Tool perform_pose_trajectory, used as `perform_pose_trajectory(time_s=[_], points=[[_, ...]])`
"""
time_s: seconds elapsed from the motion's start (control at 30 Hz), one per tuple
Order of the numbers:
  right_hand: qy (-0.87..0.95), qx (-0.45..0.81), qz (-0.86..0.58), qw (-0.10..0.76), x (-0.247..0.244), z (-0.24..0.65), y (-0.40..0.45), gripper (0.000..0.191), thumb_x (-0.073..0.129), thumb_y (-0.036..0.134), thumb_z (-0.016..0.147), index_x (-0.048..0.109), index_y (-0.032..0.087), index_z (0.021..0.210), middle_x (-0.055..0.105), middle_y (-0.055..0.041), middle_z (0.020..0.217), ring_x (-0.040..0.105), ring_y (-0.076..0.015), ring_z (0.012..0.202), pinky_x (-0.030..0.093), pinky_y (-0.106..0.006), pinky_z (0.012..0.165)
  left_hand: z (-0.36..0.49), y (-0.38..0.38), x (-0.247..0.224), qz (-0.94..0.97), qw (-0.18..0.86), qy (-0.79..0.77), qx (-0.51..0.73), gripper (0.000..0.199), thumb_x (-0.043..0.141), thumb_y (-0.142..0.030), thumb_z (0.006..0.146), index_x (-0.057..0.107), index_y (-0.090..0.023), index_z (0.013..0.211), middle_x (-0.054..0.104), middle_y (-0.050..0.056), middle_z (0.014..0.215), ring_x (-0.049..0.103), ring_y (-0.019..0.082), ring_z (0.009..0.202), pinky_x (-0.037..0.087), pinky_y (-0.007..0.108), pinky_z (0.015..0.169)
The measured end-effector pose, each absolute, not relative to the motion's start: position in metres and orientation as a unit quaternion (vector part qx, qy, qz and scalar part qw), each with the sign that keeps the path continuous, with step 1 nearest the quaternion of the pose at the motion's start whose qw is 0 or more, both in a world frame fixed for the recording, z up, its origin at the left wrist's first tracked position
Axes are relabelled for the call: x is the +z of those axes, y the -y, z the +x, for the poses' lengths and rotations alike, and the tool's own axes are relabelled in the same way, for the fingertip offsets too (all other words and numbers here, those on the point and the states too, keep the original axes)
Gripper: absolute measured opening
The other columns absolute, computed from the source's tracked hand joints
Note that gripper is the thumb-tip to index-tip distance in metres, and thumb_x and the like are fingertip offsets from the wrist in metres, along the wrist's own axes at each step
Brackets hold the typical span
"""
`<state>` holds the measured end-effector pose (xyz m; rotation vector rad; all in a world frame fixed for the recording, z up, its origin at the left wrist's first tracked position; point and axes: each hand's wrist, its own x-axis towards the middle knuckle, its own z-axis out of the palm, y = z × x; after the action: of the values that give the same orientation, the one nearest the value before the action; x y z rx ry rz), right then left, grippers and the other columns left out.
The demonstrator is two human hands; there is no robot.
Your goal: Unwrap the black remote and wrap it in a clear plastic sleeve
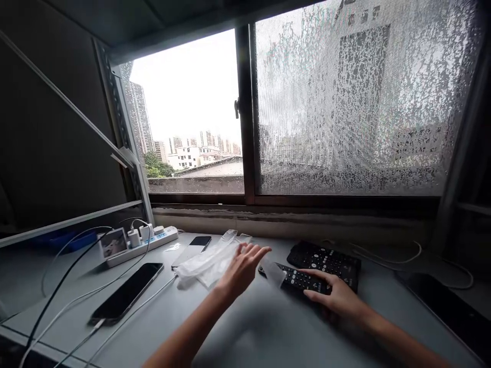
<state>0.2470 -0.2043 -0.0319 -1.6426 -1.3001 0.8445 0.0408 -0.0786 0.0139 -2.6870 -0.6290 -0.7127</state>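
My right hand (pixel 339 296) grips the lower end of a black remote control (pixel 299 278), thumb and fingers on either side of it. A bit of translucent plastic film (pixel 273 273) covers the remote's far end. My left hand (pixel 243 266) is left of that film, its fingers stretched out and apart, with nothing visible in them. Behind and beside it lie crumpled clear plastic bags (pixel 205 263). Several more black remotes (pixel 326 258) lie together just beyond my right hand.
A phone (pixel 128 291) with a white cable plugged in lies at the left. Behind it a white power strip (pixel 143 243) holds chargers. Another phone-like object (pixel 195 248) rests near the bags. A dark flat device (pixel 448 306) is at the right edge. A window stands behind the table.
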Motion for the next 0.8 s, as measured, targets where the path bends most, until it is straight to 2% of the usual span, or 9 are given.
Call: perform_pose_trajectory(time_s=[0.1, 0.23, 0.4, 0.53, 0.67, 0.8], points=[[0.515, 0.345, -0.649, 0.441, -0.029, 0.248, 0.206, 0.064, 0.063, 0.036, 0.066, 0.05, 0.017, 0.126, 0.054, 0.0053, 0.049, 0.053, -0.0116, 0.041, 0.039, -0.02, 0.035, 0.037, 0.077, 0.022, -0.892, 0.181, 0.254, -0.327, 0.047, 0.032, 0.002, 0.079, 0.058, -0.025, 0.106, 0.061, 0.002, 0.099, 0.053, 0.016, 0.096, 0.032, 0.035, 0.094], [0.522, 0.363, -0.638, 0.435, -0.025, 0.248, 0.21, 0.067, 0.064, 0.036, 0.065, 0.048, 0.018, 0.128, 0.053, 0.0056, 0.051, 0.053, -0.0105, 0.044, 0.039, -0.019, 0.037, 0.029, 0.075, 0.026, -0.836, 0.215, 0.316, -0.394, 0.054, 0.036, 0.002, 0.074, 0.058, -0.03, 0.111, 0.057, 0.004, 0.103, 0.048, 0.02, 0.105, 0.031, 0.037, 0.094], [0.529, 0.316, -0.644, 0.454, -0.029, 0.249, 0.209, 0.065, 0.063, 0.042, 0.066, 0.052, 0.02, 0.127, 0.055, 0.0042, 0.05, 0.047, -0.0096, 0.04, 0.035, -0.02, 0.035, 0.026, 0.061, 0.018, -0.845, 0.244, 0.3, -0.369, 0.039, 0.047, -0.014, 0.077, 0.058, -0.025, 0.112, 0.054, 0.008, 0.103, 0.044, 0.025, 0.106, 0.031, 0.04, 0.094], [0.53, 0.217, -0.665, 0.48, -0.032, 0.252, 0.207, 0.055, 0.059, 0.049, 0.069, 0.061, 0.021, 0.116, 0.06, 0.0007, 0.062, 0.049, -0.0112, 0.046, 0.042, -0.024, 0.045, 0.033, 0.055, 0.008, -0.87, 0.227, 0.274, -0.34, 0.034, 0.042, -0.01, 0.081, 0.061, -0.022, 0.106, 0.055, 0.009, 0.103, 0.046, 0.024, 0.104, 0.033, 0.039, 0.092], [0.551, 0.1, -0.683, 0.469, -0.028, 0.254, 0.209, 0.05, 0.054, 0.051, 0.073, 0.062, 0.024, 0.115, 0.06, -0.0016, 0.074, 0.05, -0.0145, 0.057, 0.045, -0.027, 0.055, 0.043, 0.063, -0.002, -0.897, 0.189, 0.23, -0.327, 0.045, 0.036, -0.004, 0.083, 0.05, -0.023, 0.121, 0.053, 0.007, 0.116, 0.043, 0.02, 0.112, 0.034, 0.034, 0.093], [0.578, -0.002, -0.687, 0.44, -0.022, 0.256, 0.215, 0.045, 0.048, 0.046, 0.08, 0.058, 0.026, 0.119, 0.056, -0.0027, 0.079, 0.046, -0.0129, 0.055, 0.044, -0.027, 0.053, 0.049, 0.07, -0.009, -0.919, 0.202, 0.166, -0.295, 0.062, 0.03, 0.005, 0.08, 0.034, -0.024, 0.135, 0.049, 0.003, 0.127, 0.035, 0.017, 0.123, 0.029, 0.031, 0.098]])
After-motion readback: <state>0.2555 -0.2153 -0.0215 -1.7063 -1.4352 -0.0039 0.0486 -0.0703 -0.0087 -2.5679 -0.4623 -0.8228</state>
